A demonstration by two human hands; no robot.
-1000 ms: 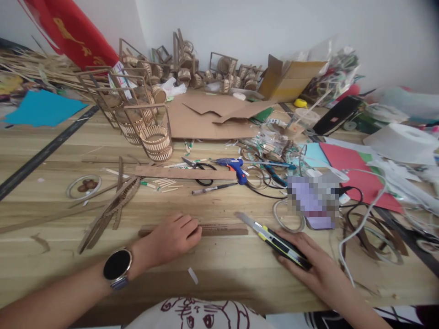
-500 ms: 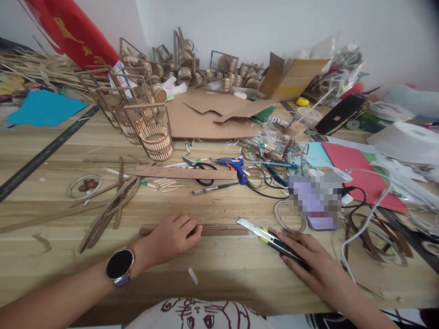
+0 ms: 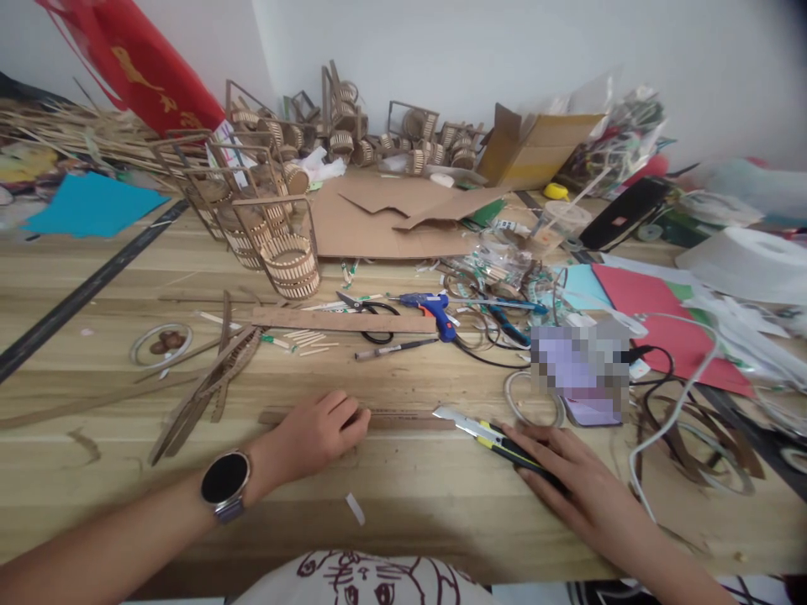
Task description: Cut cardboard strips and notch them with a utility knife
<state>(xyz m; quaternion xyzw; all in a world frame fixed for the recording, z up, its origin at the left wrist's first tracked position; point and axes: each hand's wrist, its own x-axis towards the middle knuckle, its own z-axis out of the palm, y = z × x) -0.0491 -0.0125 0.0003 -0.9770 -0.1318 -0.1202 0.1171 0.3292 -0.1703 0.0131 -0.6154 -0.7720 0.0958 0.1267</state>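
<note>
My left hand (image 3: 324, 427), a watch on its wrist, lies over a brown cardboard strip (image 3: 409, 419) flat on the wooden table. Its fingers are curled and closed at the strip; the fingertips are partly hidden. My right hand (image 3: 567, 470) grips a black and yellow utility knife (image 3: 504, 448). The knife's blade is out, and its tip points left at the strip's right end. Beyond the strip lie a pen (image 3: 396, 348), a blue hot glue gun (image 3: 435, 309), black-handled scissors (image 3: 371, 313) and a wider cardboard strip (image 3: 344, 319).
Small slatted buckets with handle frames (image 3: 290, 267) stand behind on the left. Loose strips (image 3: 205, 391) and a ring with brown balls (image 3: 160, 344) lie left. On the right are a blurred-out purple object (image 3: 577, 370), a white cable (image 3: 668, 412) and red paper (image 3: 656, 315).
The view has shifted slightly. My left hand keeps its place on the strip, and the knife blade's tip sits a touch further left over the strip's right end.
</note>
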